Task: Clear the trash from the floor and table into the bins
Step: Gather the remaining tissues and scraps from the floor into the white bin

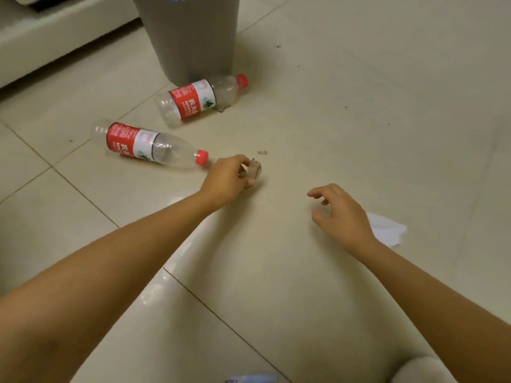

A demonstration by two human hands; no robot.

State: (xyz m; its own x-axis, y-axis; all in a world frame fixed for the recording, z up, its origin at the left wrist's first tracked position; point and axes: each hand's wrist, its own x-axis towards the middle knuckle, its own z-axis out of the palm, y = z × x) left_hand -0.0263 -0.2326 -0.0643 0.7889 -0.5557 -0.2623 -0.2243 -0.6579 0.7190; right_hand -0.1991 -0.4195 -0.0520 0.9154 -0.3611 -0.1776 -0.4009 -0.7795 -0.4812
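Note:
My left hand (231, 176) pinches a small brownish scrap of trash (253, 170) just above the tiled floor. My right hand (338, 210) hovers to the right of it with loosely curled fingers, holding nothing. Two empty clear plastic bottles with red labels and red caps lie on the floor: the near bottle (149, 146) just left of my left hand, the far bottle (199, 99) against the foot of a grey bin (190, 37). A white tissue (387, 229) lies on the floor behind my right wrist, partly hidden by it.
A tiny pale fragment (262, 152) lies on the floor beyond the scrap. A pale sofa base (55, 42) runs along the upper left. Small dark specks dot the tiles at upper right. A pale rounded shape (420, 369) sits at the bottom right edge.

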